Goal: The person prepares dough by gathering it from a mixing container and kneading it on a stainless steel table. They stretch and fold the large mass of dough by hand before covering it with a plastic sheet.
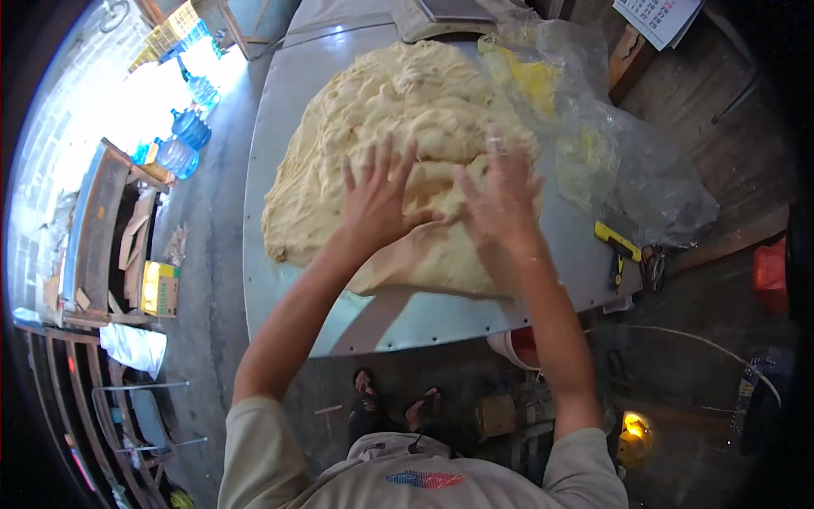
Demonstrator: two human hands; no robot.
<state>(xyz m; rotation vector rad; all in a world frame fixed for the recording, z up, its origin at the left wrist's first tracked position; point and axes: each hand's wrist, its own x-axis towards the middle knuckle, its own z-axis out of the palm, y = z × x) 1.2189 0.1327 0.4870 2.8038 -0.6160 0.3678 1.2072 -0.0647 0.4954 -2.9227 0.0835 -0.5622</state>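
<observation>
A large, lumpy mass of pale dough (339, 153) covers much of the metal-topped table (280, 316). Over its middle is my left hand (377, 199), palm down, its fingers spread and pointing away from me. To the right, my right hand (500, 191) is over the dough too, slightly smeared by motion, with its fingers apart. Between the two hands the dough's surface shows dents and folds. Neither hand holds anything. Whether the palms press on the dough or hover just above it, I cannot tell.
Clear plastic sheeting (636, 161) lies right of the dough. A yellow-handled tool (617, 241) rests near the table's right edge. A flat grey device (454, 10) stands at the far end. Blue water bottles (178, 157) and a wooden bench (89, 229) are on the left.
</observation>
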